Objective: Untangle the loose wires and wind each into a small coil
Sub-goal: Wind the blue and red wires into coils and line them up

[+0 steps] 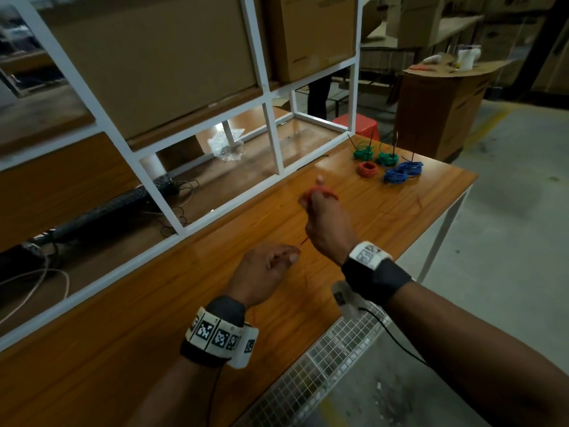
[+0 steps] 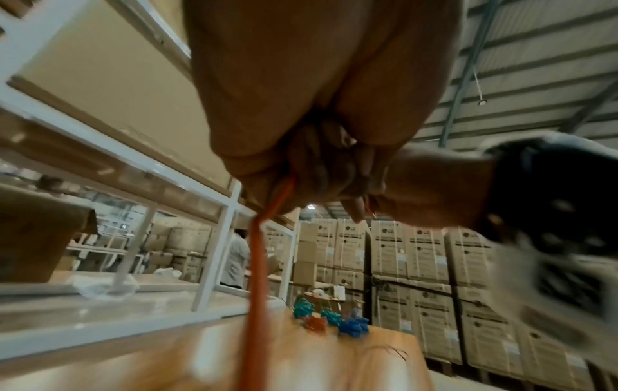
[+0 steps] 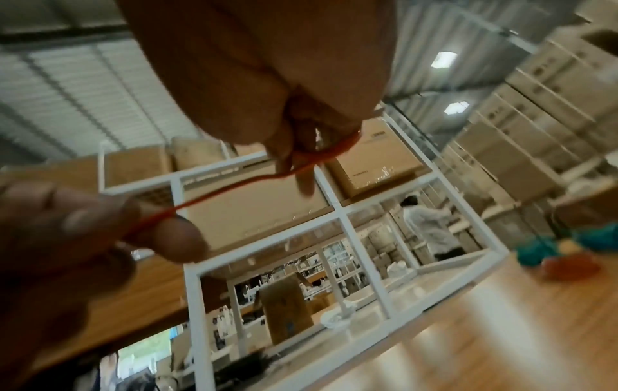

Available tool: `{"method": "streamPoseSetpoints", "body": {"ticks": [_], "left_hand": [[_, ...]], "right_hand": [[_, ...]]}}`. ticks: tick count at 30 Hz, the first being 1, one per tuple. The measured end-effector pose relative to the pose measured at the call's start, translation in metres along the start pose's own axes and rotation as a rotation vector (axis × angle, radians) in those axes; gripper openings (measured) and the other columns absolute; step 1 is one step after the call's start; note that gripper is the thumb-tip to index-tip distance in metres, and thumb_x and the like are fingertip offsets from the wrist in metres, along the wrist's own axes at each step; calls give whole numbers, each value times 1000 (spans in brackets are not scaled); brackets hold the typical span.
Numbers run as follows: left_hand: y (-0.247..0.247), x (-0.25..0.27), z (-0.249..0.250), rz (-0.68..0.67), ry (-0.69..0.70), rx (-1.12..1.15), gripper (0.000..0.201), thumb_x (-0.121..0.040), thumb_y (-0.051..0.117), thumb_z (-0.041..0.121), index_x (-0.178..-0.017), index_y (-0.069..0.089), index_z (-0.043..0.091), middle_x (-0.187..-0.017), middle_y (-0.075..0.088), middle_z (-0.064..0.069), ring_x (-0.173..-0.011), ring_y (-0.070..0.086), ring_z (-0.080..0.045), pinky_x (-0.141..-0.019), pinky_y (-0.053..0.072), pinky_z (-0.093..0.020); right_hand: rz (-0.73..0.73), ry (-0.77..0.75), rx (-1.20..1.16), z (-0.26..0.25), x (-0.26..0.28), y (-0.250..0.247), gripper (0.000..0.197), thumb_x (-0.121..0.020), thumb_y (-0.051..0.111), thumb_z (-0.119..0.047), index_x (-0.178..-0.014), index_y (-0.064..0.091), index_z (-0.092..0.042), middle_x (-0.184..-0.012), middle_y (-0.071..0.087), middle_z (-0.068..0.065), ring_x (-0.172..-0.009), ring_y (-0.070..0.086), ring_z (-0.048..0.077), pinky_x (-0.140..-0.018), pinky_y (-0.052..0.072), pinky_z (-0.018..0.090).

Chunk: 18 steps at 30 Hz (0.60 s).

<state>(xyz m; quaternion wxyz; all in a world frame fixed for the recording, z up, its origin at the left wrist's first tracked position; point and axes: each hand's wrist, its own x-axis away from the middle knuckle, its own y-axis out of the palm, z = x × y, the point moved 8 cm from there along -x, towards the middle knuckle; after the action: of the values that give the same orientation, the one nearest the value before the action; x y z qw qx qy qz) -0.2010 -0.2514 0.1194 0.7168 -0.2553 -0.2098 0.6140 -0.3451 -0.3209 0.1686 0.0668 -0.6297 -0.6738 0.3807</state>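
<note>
A thin red wire [image 3: 234,188] runs taut between my two hands above the wooden table [image 1: 154,303]. My right hand [image 1: 317,192] is raised, and its curled fingers [image 3: 302,169] have several red turns looped round them. Lower and nearer, my left hand [image 1: 291,252] pinches the wire's free run between thumb and finger. In the left wrist view the wire [image 2: 257,264] hangs down from that left hand [image 2: 284,185]. Wound coils lie at the table's far right: two green coils [image 1: 363,152] [image 1: 388,158], a red coil [image 1: 368,168] and a blue coil [image 1: 400,174].
A white metal frame rack [image 1: 274,131] holding cardboard boxes [image 1: 154,63] stands along the table's far side. A black keyboard [image 1: 123,201] and cables lie behind it. The table's right edge [image 1: 446,217] drops to the floor. A wire mesh panel [image 1: 323,349] sits below the near edge.
</note>
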Motion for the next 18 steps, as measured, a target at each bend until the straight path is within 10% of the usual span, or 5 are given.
{"method": "streamPoseSetpoints", "body": {"ticks": [6, 9, 12, 18], "left_hand": [[-62, 3, 3, 164, 67, -244, 19, -94, 66, 40, -103, 77, 29, -97, 74, 15, -88, 65, 0, -80, 58, -32], [-75, 1, 25, 177, 159, -214, 5, -92, 68, 34, -94, 73, 36, -89, 69, 23, -88, 65, 4, -74, 53, -14], [-95, -7, 40, 274, 197, -96, 7, -87, 73, 31, -89, 70, 37, -89, 69, 21, -88, 65, 8, -75, 48, -6], [-94, -27, 55, 277, 255, 83, 23, -79, 71, 46, -86, 77, 25, -86, 76, 5, -84, 70, -13, -75, 56, -23]], "right_hand": [[-614, 64, 26, 21, 35, 39, 19, -102, 48, -9, -99, 64, -18, -92, 76, -5, -88, 69, 16, -77, 53, 34], [-827, 108, -301, 10, 50, 51, 29, -111, 42, -28, -104, 66, -13, -86, 76, 0, -94, 72, 22, -90, 53, 39], [-842, 216, -833, -8, 57, 51, 40, -113, 34, -30, -103, 62, -4, -72, 68, 9, -103, 70, 37, -94, 54, 46], [-929, 245, -1330, -42, 63, 49, 47, -112, 26, -36, -101, 60, -5, -67, 65, 8, -92, 71, 29, -89, 55, 39]]}}
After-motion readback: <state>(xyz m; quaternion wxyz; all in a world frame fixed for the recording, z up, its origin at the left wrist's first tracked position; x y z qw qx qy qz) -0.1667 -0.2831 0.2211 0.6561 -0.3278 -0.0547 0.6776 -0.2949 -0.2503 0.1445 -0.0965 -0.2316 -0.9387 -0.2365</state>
